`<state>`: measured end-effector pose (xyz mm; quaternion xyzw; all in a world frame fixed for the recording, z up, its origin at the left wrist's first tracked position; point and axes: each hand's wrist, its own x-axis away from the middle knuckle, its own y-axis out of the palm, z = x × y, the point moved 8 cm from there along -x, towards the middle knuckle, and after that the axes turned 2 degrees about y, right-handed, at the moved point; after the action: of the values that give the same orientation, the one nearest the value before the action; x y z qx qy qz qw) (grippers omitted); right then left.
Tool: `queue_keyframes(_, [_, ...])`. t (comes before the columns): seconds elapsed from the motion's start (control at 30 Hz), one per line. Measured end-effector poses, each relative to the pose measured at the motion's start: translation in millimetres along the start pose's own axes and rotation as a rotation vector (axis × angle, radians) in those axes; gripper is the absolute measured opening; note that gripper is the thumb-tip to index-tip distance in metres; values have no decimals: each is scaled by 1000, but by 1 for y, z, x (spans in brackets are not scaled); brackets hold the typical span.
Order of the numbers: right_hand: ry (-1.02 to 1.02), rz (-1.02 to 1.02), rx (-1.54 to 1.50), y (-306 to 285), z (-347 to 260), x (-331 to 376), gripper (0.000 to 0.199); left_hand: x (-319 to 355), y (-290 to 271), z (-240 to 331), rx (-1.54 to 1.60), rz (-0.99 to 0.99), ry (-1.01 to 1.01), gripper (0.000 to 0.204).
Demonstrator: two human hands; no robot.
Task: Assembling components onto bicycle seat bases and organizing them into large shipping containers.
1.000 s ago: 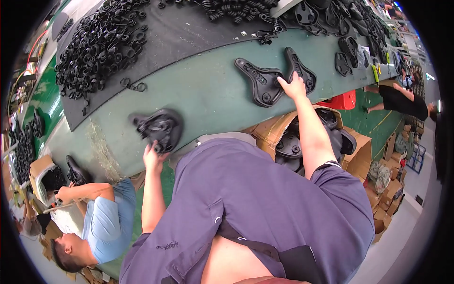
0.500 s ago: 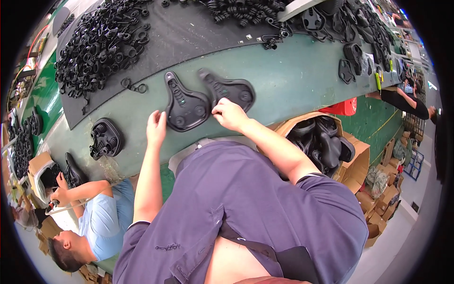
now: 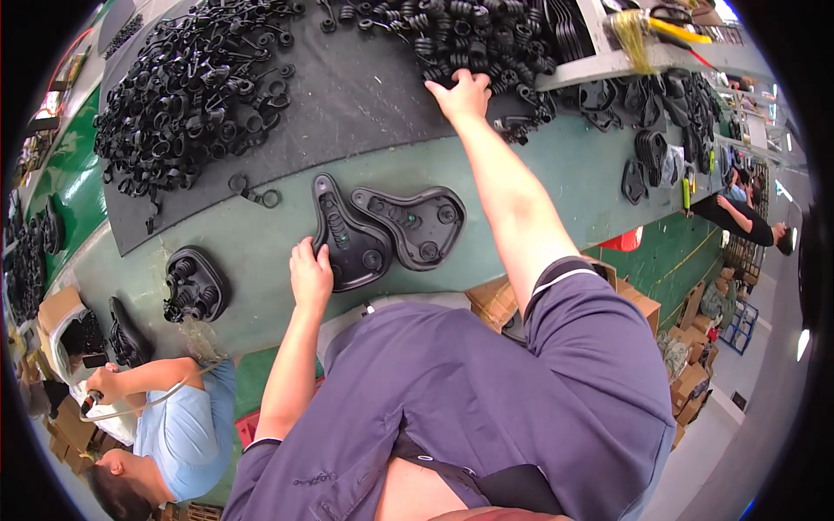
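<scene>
Two black bicycle saddles lie underside up, side by side, on the green tabletop in front of me. My left hand (image 3: 311,276) is at the near left edge of the left saddle (image 3: 354,260), its fingers loosely bent and apart, the thumb by the rim. Beyond the right saddle (image 3: 419,227), my right arm stretches to a heap of black coil springs (image 3: 469,39). There my right hand (image 3: 462,97) has its fingers spread over the near edge of the heap. What lies under its fingertips is hidden.
A big pile of black ring-ended parts (image 3: 191,95) covers the mat's left side, with a few loose rings (image 3: 254,191) nearby. Another saddle with springs (image 3: 196,282) lies at left, near a co-worker in light blue (image 3: 187,434). A metal bar (image 3: 608,65) crosses the far right.
My right hand has left the right saddle and reached far forward to the springs. The right saddle has turned, its nose now pointing left. My left hand has moved slightly right and nearer me.
</scene>
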<state>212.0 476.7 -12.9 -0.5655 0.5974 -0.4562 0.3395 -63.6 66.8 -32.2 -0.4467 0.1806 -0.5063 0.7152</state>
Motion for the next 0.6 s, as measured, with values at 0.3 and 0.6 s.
queue_keyframes(0.3, [-47,-212,-189,41,-33,12,41,-30,12,22,54,-182,7,50])
queue_keyframes(0.6, [-731,-836,-554,-4,-91,302,30,-2,-49,123,3,-45,766,54])
